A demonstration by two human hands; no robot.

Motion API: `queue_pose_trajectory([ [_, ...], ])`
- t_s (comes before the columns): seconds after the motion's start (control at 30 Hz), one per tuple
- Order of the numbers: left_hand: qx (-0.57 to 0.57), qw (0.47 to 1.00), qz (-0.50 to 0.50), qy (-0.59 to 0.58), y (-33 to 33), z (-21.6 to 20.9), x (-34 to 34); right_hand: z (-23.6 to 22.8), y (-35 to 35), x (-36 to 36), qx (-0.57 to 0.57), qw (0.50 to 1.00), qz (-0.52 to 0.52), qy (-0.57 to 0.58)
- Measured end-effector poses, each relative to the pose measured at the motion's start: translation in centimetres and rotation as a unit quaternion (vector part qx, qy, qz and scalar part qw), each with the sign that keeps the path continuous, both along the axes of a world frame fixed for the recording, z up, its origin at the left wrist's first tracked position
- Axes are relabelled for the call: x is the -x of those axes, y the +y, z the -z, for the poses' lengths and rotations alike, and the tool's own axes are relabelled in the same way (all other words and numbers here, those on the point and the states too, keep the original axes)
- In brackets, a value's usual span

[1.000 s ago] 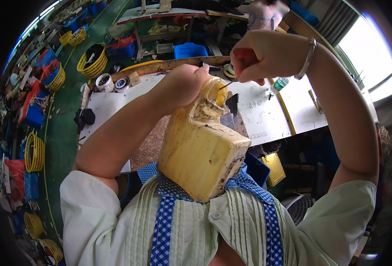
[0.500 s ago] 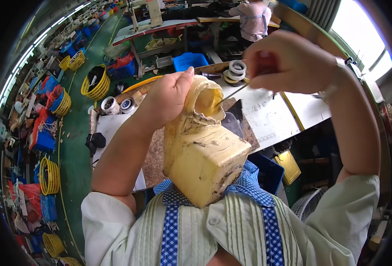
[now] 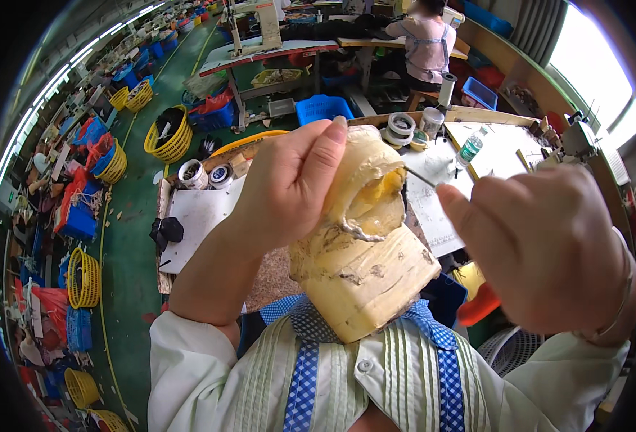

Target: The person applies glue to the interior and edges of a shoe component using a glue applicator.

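A yellowed plastic jug (image 3: 364, 277), stained and boxy, is tilted near my chest with its torn, crusted opening facing up. My left hand (image 3: 289, 180) grips its upper left side by the rim, thumb on top. In my right hand (image 3: 541, 245), partly blurred, is a red-handled tool (image 3: 480, 305) with a thin dark shaft. The shaft reaches from my fingers to the right rim of the jug's opening; whether its tip goes inside I cannot tell. The red handle sticks out below my fist.
Beyond the jug is a white-topped workbench (image 3: 436, 223) with tape rolls (image 3: 400, 126), a plastic bottle (image 3: 472, 146) and small tubs (image 3: 192, 175). Yellow baskets (image 3: 170, 135) and blue bins stand along the green floor (image 3: 127, 230). A co-worker (image 3: 427, 47) sits at a table at the back.
My right hand has come down and nearer, bringing the red-handled tool lower. The jug and my left hand have shifted right in the picture, and the view has shifted too.
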State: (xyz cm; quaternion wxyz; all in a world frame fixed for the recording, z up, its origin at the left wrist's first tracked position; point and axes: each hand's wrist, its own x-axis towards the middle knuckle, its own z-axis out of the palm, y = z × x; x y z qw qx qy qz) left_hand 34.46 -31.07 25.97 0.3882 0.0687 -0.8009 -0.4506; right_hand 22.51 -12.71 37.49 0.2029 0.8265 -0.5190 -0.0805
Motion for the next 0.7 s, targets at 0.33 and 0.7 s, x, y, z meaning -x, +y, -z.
queue_pose_trajectory([
  [0.33,-0.015,1.000,-0.009,0.013,0.7,0.2,0.1,0.2,-2.4,2.6,0.032,0.989,0.020,-0.144],
  [0.7,0.004,1.000,-0.027,-0.013,0.8,-0.2,-0.2,0.4,-3.2,1.9,-0.080,0.781,0.300,-0.541],
])
